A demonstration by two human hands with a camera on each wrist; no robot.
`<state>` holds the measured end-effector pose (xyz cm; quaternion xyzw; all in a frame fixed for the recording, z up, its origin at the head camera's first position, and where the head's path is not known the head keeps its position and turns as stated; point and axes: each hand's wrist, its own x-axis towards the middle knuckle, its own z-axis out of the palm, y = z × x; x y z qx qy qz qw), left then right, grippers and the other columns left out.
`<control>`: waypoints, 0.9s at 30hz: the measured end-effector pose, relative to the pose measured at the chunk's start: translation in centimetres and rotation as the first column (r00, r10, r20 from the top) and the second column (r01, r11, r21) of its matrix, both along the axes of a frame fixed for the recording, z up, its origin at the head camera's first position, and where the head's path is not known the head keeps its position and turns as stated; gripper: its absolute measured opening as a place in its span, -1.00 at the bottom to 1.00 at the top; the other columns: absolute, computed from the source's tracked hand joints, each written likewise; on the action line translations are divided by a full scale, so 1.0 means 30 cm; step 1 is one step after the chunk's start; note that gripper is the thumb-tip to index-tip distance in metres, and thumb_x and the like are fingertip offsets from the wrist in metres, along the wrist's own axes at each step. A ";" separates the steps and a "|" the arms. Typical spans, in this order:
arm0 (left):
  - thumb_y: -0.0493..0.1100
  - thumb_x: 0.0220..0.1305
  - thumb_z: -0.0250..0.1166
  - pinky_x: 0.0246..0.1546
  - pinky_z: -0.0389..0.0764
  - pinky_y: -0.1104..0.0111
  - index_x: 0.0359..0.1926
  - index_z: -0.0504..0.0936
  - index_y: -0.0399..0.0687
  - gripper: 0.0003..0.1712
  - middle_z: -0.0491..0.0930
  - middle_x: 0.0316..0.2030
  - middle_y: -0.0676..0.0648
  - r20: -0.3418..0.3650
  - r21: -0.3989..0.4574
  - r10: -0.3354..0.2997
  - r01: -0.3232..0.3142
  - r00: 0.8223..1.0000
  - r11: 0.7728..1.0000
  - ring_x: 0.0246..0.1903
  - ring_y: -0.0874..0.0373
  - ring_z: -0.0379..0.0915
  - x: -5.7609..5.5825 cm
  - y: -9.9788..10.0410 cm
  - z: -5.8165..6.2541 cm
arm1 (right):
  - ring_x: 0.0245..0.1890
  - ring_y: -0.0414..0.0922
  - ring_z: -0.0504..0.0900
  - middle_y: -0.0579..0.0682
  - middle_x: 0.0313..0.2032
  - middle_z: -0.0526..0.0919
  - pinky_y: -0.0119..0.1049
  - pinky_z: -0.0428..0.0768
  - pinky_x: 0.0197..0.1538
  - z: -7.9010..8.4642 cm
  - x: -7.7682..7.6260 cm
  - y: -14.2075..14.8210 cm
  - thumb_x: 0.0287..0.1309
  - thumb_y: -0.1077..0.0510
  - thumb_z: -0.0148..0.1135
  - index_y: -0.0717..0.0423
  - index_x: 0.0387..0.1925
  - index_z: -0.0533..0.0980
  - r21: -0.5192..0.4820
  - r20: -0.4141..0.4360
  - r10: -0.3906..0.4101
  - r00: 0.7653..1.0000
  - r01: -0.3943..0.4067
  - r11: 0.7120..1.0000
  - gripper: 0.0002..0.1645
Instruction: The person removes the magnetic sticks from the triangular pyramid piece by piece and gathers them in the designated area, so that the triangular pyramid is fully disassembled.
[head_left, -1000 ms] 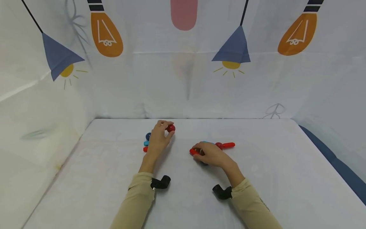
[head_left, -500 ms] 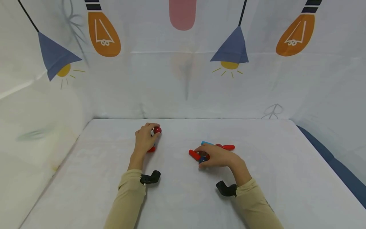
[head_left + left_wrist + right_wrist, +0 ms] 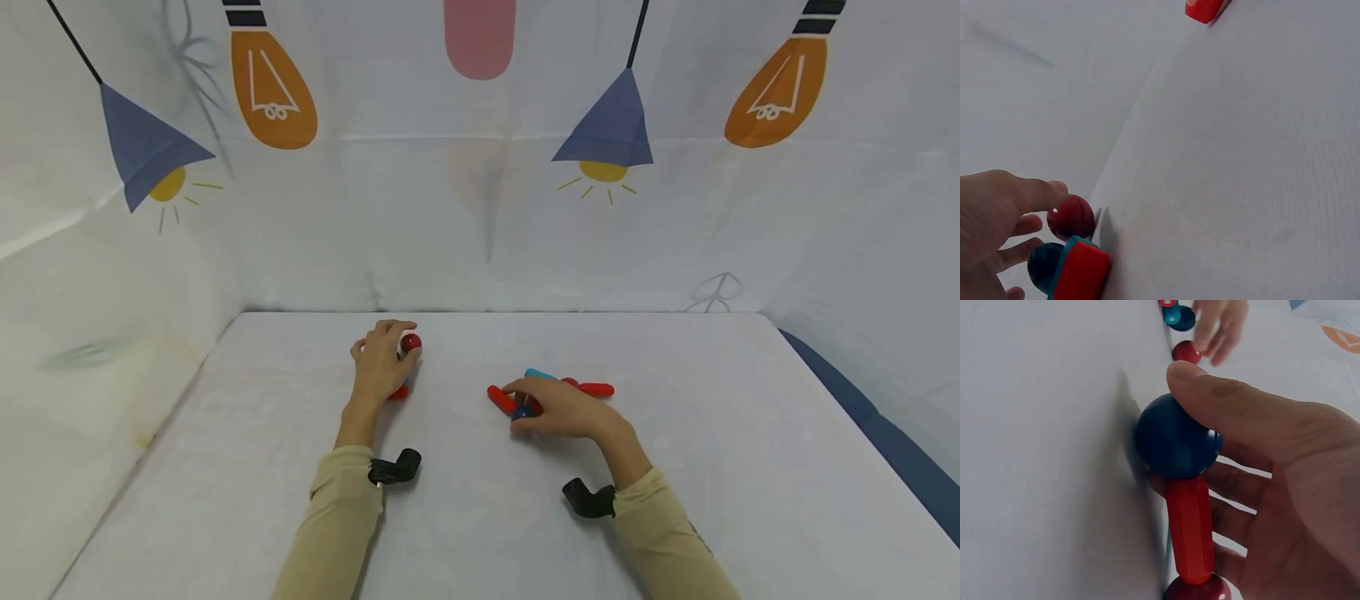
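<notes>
At the table's far left, my left hand (image 3: 377,367) is beside a glossy red ball (image 3: 410,342), its fingers loosely spread and the thumb against the ball in the left wrist view. Beside that ball are a dark blue ball (image 3: 1044,267), a light blue rod (image 3: 1062,265) and a red rod (image 3: 1084,272). Right of centre, my right hand (image 3: 566,408) pinches a blue ball (image 3: 1177,437) between thumb and fingers. A red rod (image 3: 1190,530) joins this ball to a dark red ball (image 3: 1199,589). Another red rod (image 3: 500,399) points left from the same cluster.
Behind the right hand lie a light blue rod (image 3: 539,374), a dark red ball (image 3: 570,382) and a red rod (image 3: 597,389) in a line. A white cloth covers the table (image 3: 465,517). A printed curtain (image 3: 420,217) rises along its back edge.
My left hand has carried the red ball leftward to the other left-hand pieces, and its fingers have loosened. My right hand has shifted slightly with the blue ball, and the attached rod moved too.
</notes>
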<state>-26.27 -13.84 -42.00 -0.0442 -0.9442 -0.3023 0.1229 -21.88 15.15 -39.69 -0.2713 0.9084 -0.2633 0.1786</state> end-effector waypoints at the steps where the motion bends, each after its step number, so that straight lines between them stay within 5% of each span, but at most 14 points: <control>1: -0.16 0.20 0.28 0.20 0.03 -0.18 0.14 0.48 -0.02 -0.54 0.40 0.15 -0.21 -0.019 0.001 -0.001 0.001 1.000 1.000 0.13 -0.20 0.31 0.006 0.010 0.010 | -0.12 -0.25 0.46 -0.21 -0.18 0.53 -0.31 0.50 -0.04 -0.002 0.000 -0.001 0.06 -0.05 0.35 -0.03 0.17 0.41 -0.003 -0.002 -0.003 1.000 0.003 1.000 -0.37; 4: -0.18 0.21 0.28 0.17 0.16 -0.13 0.14 0.49 -0.03 -0.55 0.43 0.11 -0.20 -0.081 0.005 -0.041 0.041 0.996 0.999 0.09 -0.19 0.33 0.028 0.056 0.041 | -0.13 -0.25 0.47 -0.22 -0.19 0.52 -0.31 0.50 -0.05 -0.004 0.000 -0.004 0.06 -0.04 0.35 -0.03 0.17 0.42 -0.012 -0.005 -0.008 1.000 0.008 1.000 -0.38; 8: -0.19 0.25 0.24 0.16 0.39 0.03 0.13 0.49 -0.01 -0.59 0.46 0.11 -0.12 -0.051 -0.004 -0.255 0.255 0.966 0.967 0.11 -0.07 0.36 0.060 0.143 0.054 | -0.18 -0.26 0.47 -0.21 -0.22 0.52 -0.36 0.52 -0.11 -0.011 -0.005 -0.006 0.07 -0.02 0.34 -0.01 0.16 0.43 -0.013 -0.031 0.011 0.999 -0.011 1.000 -0.40; 10: -0.20 0.27 0.21 0.19 0.42 0.10 0.17 0.46 0.01 -0.57 0.45 0.14 -0.07 0.037 -0.018 -0.398 0.399 0.917 0.917 0.17 0.00 0.34 0.074 0.185 0.044 | -0.20 -0.25 0.48 -0.19 -0.22 0.52 -0.38 0.52 -0.14 -0.014 -0.007 -0.007 0.08 -0.01 0.34 0.02 0.14 0.44 -0.022 -0.054 0.026 0.998 -0.027 0.999 -0.42; 12: -0.21 0.29 0.19 0.23 0.40 0.17 0.23 0.41 0.03 -0.52 0.44 0.17 -0.03 0.144 -0.036 -0.510 0.519 0.848 0.854 0.19 0.07 0.34 0.084 0.217 0.027 | -0.22 -0.24 0.48 -0.16 -0.23 0.53 -0.40 0.52 -0.16 -0.017 -0.008 -0.007 0.09 0.01 0.33 0.05 0.10 0.45 -0.032 -0.082 0.039 0.996 -0.041 0.999 -0.47; 14: -0.21 0.28 0.20 0.25 0.38 0.20 0.28 0.36 0.04 -0.47 0.45 0.18 -0.01 0.223 -0.056 -0.568 0.592 0.792 0.804 0.19 0.10 0.35 0.092 0.238 0.012 | -0.23 -0.23 0.47 -0.15 -0.25 0.53 -0.42 0.51 -0.18 -0.022 -0.009 -0.006 0.10 0.03 0.31 0.06 0.06 0.46 -0.039 -0.115 0.049 0.992 -0.054 0.998 -0.51; 16: -0.20 0.27 0.21 0.24 0.38 0.21 0.30 0.34 0.04 -0.43 0.46 0.18 0.01 0.267 -0.060 -0.586 0.620 0.765 0.782 0.18 0.12 0.36 0.099 0.248 0.004 | -0.23 -0.23 0.46 -0.15 -0.26 0.52 -0.43 0.51 -0.19 -0.027 -0.010 -0.007 0.10 0.04 0.31 0.05 0.04 0.46 -0.042 -0.133 0.048 0.990 -0.054 0.998 -0.53; 27: -0.18 0.23 0.27 0.01 0.52 0.25 0.22 0.42 0.06 -0.48 0.54 -0.06 0.03 0.244 -0.106 -0.550 0.586 0.799 0.804 -0.08 0.16 0.44 0.112 0.237 0.004 | -0.23 -0.25 0.46 -0.16 -0.28 0.56 -0.41 0.51 -0.21 -0.050 -0.011 -0.025 0.11 0.05 0.30 0.05 0.00 0.51 -0.067 -0.194 -0.029 0.981 0.016 0.998 -0.60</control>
